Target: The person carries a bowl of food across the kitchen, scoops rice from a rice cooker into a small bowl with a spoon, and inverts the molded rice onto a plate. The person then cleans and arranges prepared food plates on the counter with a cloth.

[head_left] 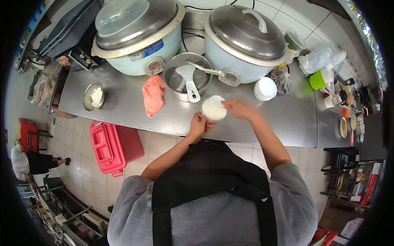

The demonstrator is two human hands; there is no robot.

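Note:
A bowl (pixel 202 107) filled with white rice (pixel 212 112) is at the front edge of the steel counter. My left hand (pixel 199 125) is closed on the near left side of this bowl. Over its right part, my right hand (pixel 239 109) pinches a small white utensil (pixel 216 101), whose exact kind I cannot make out. The utensil's lower edge meets the rice. Just behind stands a metal pot (pixel 170 84) with a white rice paddle (pixel 188 80) and another pale-handled utensil (pixel 205 68) lying across it.
Two large rice cookers (pixel 168 41) (pixel 242 61) with metal lids line the wall. An orange cloth (pixel 154 96) and a metal bowl (pixel 88 98) lie left; stacked white bowls (pixel 266 89) stand right. A red bin (pixel 119 145) is on the floor. Another person (pixel 24 160) stands far left.

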